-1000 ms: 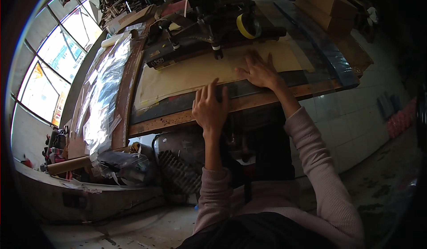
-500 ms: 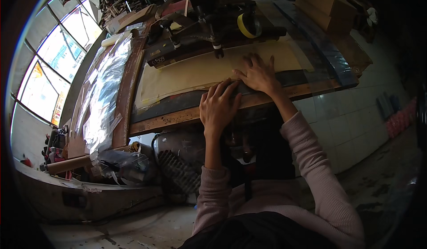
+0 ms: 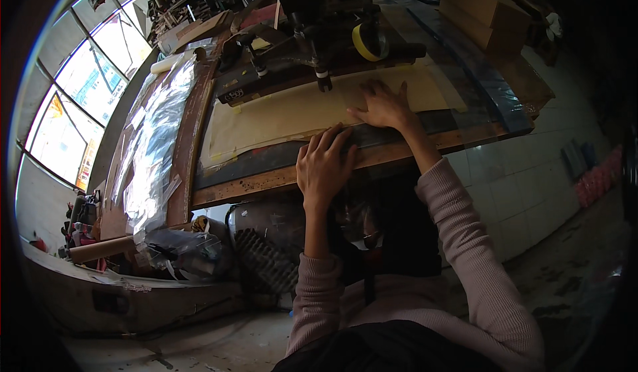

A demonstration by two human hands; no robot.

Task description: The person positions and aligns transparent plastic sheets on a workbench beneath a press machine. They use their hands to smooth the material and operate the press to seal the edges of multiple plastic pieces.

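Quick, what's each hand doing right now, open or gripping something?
Left hand: open, holding nothing, at the near edge of the pale yellow sheet.
Right hand: open, holding nothing, spread over the same sheet.

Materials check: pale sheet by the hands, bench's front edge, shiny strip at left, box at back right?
Sheet: paper or thin card, perhaps; matte, flat, thin-edged.
Bench edge: likely wood, worn; brown with dark specks.
Strip: probably clear plastic film; glossy, wrinkled, with bright glare.
Box: looks like cardboard; plain brown, matte, flat-faced, though dim light leaves it open.
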